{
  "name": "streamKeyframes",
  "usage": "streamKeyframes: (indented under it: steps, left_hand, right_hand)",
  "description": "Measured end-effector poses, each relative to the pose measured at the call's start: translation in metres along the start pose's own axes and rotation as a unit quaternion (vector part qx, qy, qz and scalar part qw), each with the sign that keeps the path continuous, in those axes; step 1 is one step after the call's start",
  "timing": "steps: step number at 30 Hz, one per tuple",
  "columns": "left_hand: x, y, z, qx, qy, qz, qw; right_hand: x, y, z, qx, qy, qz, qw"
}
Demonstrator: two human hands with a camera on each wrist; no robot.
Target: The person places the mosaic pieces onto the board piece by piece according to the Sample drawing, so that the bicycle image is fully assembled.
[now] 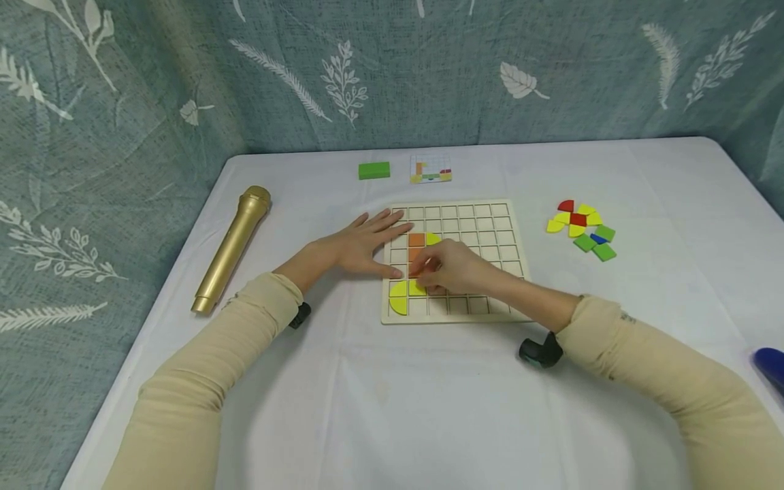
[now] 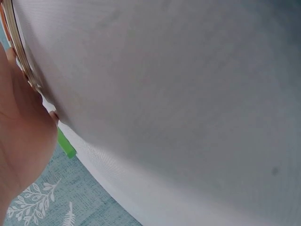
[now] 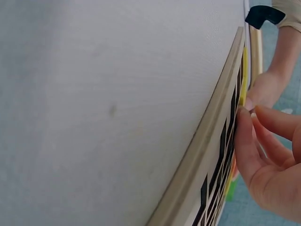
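Note:
A pale wooden grid board [image 1: 453,262] lies flat on the table. My left hand [image 1: 361,246] rests on its left edge, fingers spread. Orange square tiles [image 1: 416,239] sit in one column, with a yellow quarter-circle tile [image 1: 433,239] beside the top one. My right hand [image 1: 456,267] is over the board's lower left, thumb and fingertips pinching at a yellow tile [image 1: 417,288], partly hidden by them. Left of it are more yellow quarter-circle tiles [image 1: 398,306]. In the right wrist view, the right fingertips [image 3: 242,113] meet at a yellow piece [image 3: 243,89] along the board.
A small pattern card [image 1: 431,169] and a green block [image 1: 374,170] lie behind the board. To its right is a loose group of red, yellow, green and blue tiles [image 1: 578,219]. A gold microphone [image 1: 233,248] lies at left, a blue object [image 1: 770,367] at the right edge.

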State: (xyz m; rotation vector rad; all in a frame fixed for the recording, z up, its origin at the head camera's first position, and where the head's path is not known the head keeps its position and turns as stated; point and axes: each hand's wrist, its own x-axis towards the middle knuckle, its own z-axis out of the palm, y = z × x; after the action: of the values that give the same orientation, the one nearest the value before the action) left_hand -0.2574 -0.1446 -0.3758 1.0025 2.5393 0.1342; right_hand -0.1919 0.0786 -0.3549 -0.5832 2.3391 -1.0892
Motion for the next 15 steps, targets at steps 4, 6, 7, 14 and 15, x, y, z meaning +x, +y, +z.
streamKeyframes:
  steps: [4,6,7,14,15]
  left_hand:
    - [0.0,0.001,-0.001,0.002,0.0,-0.001,1.0]
    - [0.0,0.001,-0.001,0.003,-0.002,-0.002,1.0]
    - [0.0,0.001,-0.001,0.003,-0.003,-0.002,1.0]
    - [0.001,0.001,-0.001,0.004,-0.005,-0.008,0.9999]
    - [0.002,0.002,-0.001,0.003,-0.006,-0.009,0.9999]
  right_hand:
    - [-0.001,0.001,-0.002,0.027,-0.005,0.01,0.9996]
    - [-0.002,0.002,-0.005,0.044,-0.01,0.019,0.9988]
    - [-0.002,0.003,-0.007,0.057,-0.014,0.025,0.998]
    - [-0.009,0.02,-0.031,0.143,-0.055,0.055,0.9867]
    - [-0.01,0.023,-0.036,0.154,-0.06,0.059,0.9845]
